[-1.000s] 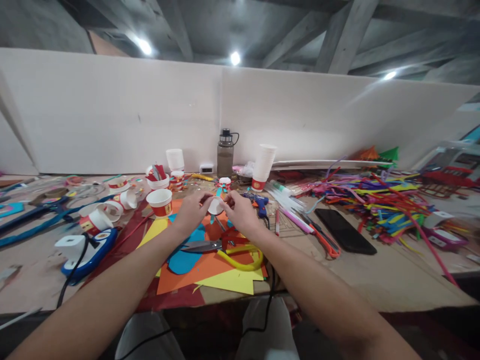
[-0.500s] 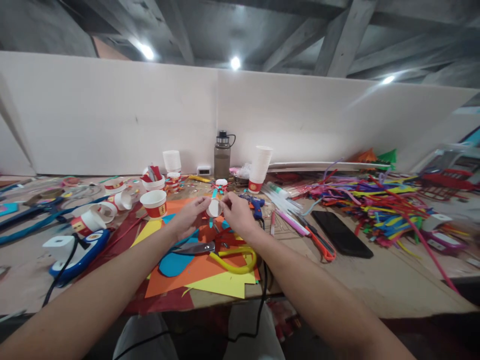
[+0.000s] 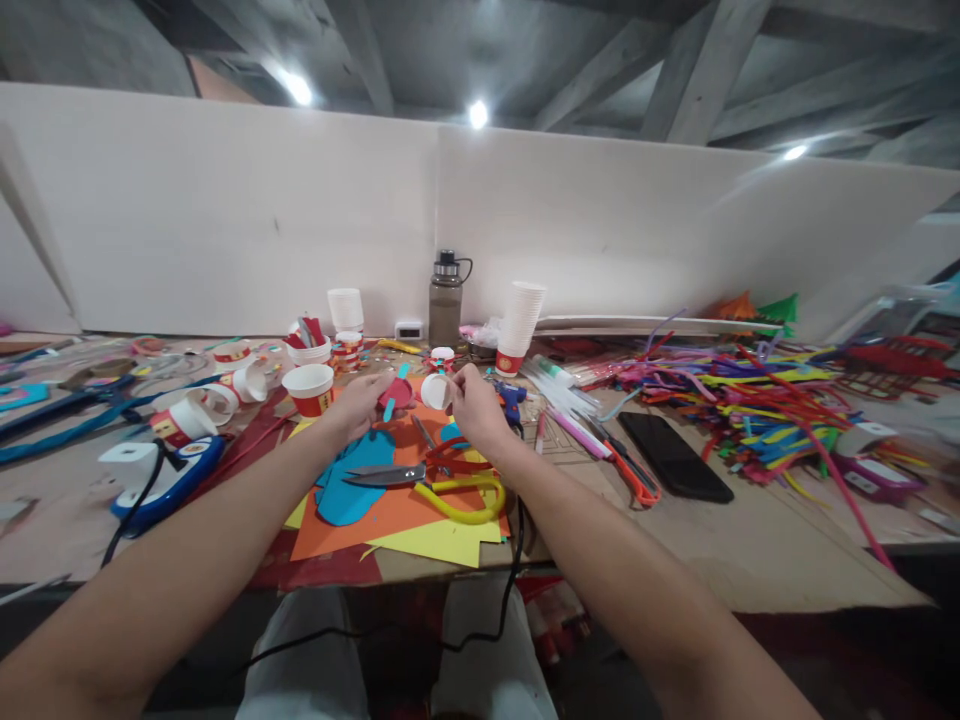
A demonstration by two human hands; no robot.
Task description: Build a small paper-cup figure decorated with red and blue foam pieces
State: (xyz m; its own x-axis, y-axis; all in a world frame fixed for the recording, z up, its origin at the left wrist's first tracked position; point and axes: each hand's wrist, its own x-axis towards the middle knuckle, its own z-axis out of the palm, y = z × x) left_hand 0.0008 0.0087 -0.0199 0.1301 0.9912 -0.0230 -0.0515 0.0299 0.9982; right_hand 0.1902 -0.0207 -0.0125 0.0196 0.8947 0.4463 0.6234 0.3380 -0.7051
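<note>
Between the fingers of my left hand (image 3: 361,408) is a red round piece (image 3: 399,395) with a teal strip (image 3: 389,408) across it. My right hand (image 3: 478,408) pinches a small white paper cup piece (image 3: 435,391), its round opening turned towards me. The two pieces are apart, side by side above the sheets. Below them, big scissors (image 3: 390,476) with red and yellow handles lie on orange paper (image 3: 322,542) and a blue paper shape (image 3: 349,500). A blue glue gun (image 3: 511,397) lies just right of my right hand.
A paper cup (image 3: 309,388) stands left of my left hand. Behind are a stack of cups (image 3: 520,325) and a water bottle (image 3: 445,305). To the right lie a black phone (image 3: 675,457) and a heap of coloured pipe cleaners (image 3: 780,400). A black cable (image 3: 517,530) hangs over the front edge.
My hands have moved apart. The red piece with the teal strip, earlier together with the white cup piece, is now separate in my left hand. The view has tilted slightly.
</note>
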